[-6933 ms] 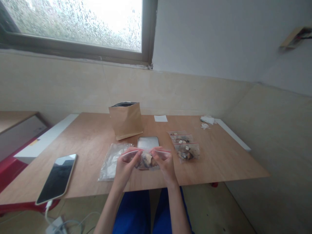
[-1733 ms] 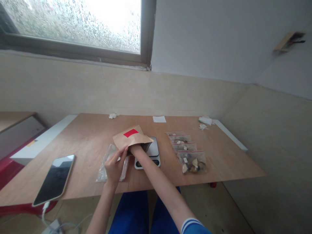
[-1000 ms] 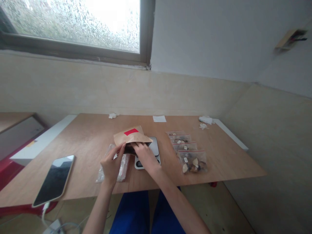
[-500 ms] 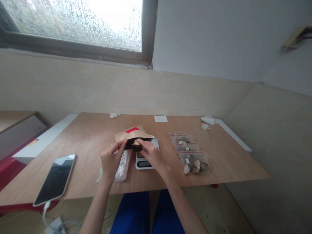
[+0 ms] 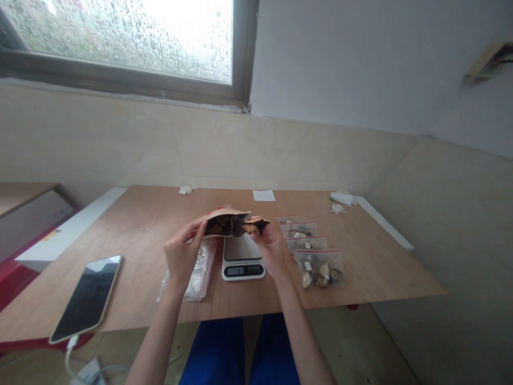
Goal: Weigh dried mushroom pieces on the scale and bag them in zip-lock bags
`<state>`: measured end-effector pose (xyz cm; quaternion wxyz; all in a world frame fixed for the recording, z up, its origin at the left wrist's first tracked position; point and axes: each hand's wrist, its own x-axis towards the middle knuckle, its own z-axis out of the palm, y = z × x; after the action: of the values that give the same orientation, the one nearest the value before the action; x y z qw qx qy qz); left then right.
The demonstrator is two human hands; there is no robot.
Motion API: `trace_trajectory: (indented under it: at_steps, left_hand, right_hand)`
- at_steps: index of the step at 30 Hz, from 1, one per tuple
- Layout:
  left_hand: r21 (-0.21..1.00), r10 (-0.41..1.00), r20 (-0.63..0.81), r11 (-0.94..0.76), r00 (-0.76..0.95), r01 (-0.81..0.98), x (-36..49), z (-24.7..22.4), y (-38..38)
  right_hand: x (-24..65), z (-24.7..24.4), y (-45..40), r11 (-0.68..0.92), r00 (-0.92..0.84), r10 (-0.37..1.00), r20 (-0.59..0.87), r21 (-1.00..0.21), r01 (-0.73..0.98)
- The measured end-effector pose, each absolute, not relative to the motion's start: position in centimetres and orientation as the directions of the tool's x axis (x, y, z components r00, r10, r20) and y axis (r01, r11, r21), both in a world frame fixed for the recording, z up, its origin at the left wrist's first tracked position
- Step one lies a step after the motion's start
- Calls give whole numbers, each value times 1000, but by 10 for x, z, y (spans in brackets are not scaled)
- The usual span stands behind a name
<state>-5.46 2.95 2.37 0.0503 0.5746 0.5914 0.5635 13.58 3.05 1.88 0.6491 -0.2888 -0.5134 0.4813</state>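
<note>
The left hand (image 5: pixel 179 254) has a pinching grip on the open paper bag (image 5: pixel 220 223), near the scale (image 5: pixel 243 259) on the desk (image 5: pixel 140 235). The right hand (image 5: pixel 273 251) grips brown bits (image 5: pixel 251 228) at its mouth.

Passage lies open between phone (image 5: pixel 87 299) and plastic bags (image 5: pixel 198 279), but the paper bag (image 5: pixel 218 225) overhangs the scale (image 5: pixel 242 250)

Single view, head-worn camera, set above the near side of the table (image 5: pixel 380 267), facing forward and down. Left hand (image 5: pixel 182 254) and right hand (image 5: pixel 273 250) fall near the lens, just below frame centre; forearms (image 5: pixel 306 337) run in from the bottom edge. Coverage wide: blue trouser legs (image 5: pixel 219 353) at bottom, wall (image 5: pixel 340 69) beyond, window (image 5: pixel 140 37) at upper left, cut by the top edge
</note>
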Motion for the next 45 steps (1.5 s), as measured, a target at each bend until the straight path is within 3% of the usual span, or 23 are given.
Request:
trace_trajectory:
  at_steps: [4, 9, 17, 22, 30, 37, 41, 45]
  left_hand:
    - [752, 726, 567, -263, -389, 605, -59, 24, 30]
    - [781, 733, 542, -260, -411, 567, -61, 22, 30]
    - [791, 746, 527, -257, -406, 555, -61, 20, 28]
    - [805, 755, 509, -249, -413, 538, -61, 19, 27]
    - [795, 758, 514, -246, -401, 554, -63, 17, 24]
    - [795, 756, 516, -248, -403, 553, -62, 17, 23]
    - [800, 751, 511, -236, -419, 552, -63, 17, 24]
    - [817, 742, 493, -216, -454, 534, -64, 18, 28]
  right_hand:
    - [142, -9, 27, 264, 127, 964, 232, -812, -520]
    - [145, -51, 42, 161, 139, 983, 117, -919, -361]
    - [145, -64, 79, 244, 14, 970, 244, -970, 1]
    - [150, -67, 75, 383, -95, 923, 372, -869, 313]
    - [154, -66, 60, 463, -178, 886, 428, -791, 400]
    - [155, -58, 53, 407, -43, 900, 434, -801, 439]
    - [156, -56, 50, 370, -42, 915, 402, -790, 488]
    - [151, -47, 48, 418, -55, 884, 465, -732, 538]
